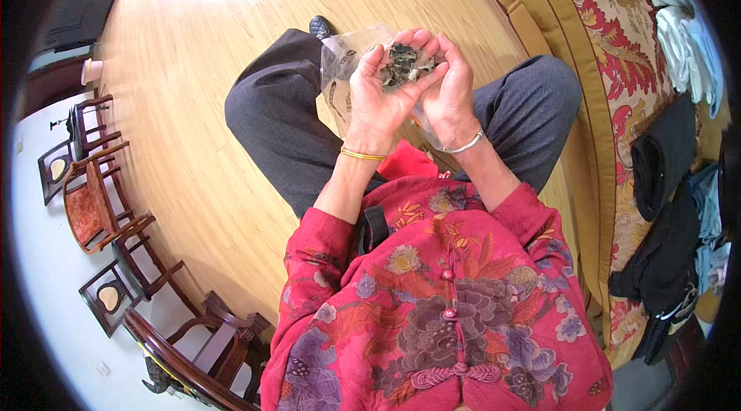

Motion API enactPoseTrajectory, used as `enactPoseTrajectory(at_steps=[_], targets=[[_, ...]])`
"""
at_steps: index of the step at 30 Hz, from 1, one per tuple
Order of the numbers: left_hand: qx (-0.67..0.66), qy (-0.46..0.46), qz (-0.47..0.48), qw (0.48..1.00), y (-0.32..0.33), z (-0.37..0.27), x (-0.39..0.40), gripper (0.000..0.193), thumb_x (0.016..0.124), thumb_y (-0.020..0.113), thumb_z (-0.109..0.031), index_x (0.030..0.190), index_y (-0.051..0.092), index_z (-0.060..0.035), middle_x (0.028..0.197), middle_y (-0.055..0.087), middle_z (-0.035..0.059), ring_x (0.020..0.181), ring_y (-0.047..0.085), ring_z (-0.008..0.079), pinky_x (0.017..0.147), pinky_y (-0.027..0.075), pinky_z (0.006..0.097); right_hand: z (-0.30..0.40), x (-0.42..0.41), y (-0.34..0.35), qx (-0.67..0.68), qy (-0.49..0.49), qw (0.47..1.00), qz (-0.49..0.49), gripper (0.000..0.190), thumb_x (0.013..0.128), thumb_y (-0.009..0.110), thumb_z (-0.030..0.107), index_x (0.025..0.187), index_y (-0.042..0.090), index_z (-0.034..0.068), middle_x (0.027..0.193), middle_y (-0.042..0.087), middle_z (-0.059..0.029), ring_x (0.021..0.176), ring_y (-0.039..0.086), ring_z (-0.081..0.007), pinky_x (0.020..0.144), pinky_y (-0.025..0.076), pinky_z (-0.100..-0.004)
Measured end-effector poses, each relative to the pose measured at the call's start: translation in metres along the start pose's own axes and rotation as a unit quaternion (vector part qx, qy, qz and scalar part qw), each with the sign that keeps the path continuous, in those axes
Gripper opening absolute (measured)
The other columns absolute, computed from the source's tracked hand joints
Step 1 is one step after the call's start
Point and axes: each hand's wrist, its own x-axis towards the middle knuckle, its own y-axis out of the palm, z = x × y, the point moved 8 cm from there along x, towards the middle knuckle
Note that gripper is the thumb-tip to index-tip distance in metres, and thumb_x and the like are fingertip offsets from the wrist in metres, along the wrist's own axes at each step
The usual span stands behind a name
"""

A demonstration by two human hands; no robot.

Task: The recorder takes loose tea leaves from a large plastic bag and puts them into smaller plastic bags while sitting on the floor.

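Note:
Both hands are cupped side by side above the lap, palms up. Dark, curled dried flakes [402, 66], some with pale edges, lie in the hollow between them; they look like dried fungus or leaves. My left hand [373, 90] bears a yellow bangle at the wrist and holds the left side of the pile. My right hand [451, 87], with a silver bangle, holds the other side, its thumb reaching across the flakes. A clear printed plastic bag [338, 72] hangs behind and below the hands. What the bag contains is hidden.
A red item [408, 161] lies between the thighs. The wooden floor [191, 98] spreads ahead and to the left. Wooden chairs [90, 205] line the left wall. At the right, a bed or sofa with a patterned cover [613, 52] bears folded dark trousers [663, 156] and other clothes.

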Motion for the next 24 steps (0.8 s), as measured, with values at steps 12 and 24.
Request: enactPoseTrajectory(at_steps=[12,24], targets=[[0.02,0.025,-0.026,0.999,0.003,-0.005,-0.002,0.032,0.087,0.042,-0.016,0.107,0.056,0.0037,0.116,0.055,0.0194,0.119,0.044,0.0362,0.098,0.034,0.0591,0.0,0.0,0.007,0.033,0.028,0.999,-0.011,0.025,0.09,0.043,0.021,0.093,0.055,0.0,0.089,0.059,-0.0091,0.09,0.055,-0.0204,0.09,0.043,-0.0353],[0.593,0.388,-0.017,0.705,0.085,-0.002,-0.037,0.011,0.077,0.055,-0.001,0.084,0.062,0.0037,0.091,0.063,0.0116,0.09,0.058,0.022,0.084,0.044,0.0319,-0.012,-0.011,0.039,0.072,0.07,0.994,0.039,0.035,0.092,0.037,0.028,0.105,0.053,-0.002,0.104,0.057,-0.017,0.101,0.055,-0.0286,0.094,0.042,-0.0389]])
